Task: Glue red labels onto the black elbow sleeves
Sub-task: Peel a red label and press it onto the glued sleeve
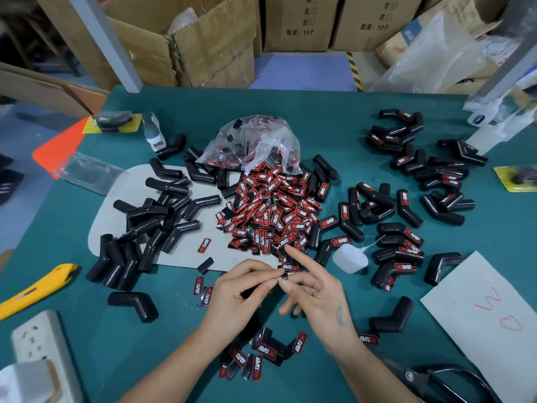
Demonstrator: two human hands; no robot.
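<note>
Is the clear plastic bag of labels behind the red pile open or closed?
Open. The plastic bag lies slumped on the table, its mouth facing the person, and red labels spill from it into a heap.

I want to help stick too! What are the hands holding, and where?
Both hands pinch one small red label by its ends, between the fingertips.

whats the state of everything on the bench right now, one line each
left hand: pinching a small red label
right hand: pinching the same label, index finger straight
clear plastic bag of labels: open, labels spilled out in a heap
plain black rubber elbow sleeves: unlabelled, piled on the left
labelled black elbow sleeves: red labels on, on the right
yellow utility knife: lying flat
black scissors: lying flat
</note>
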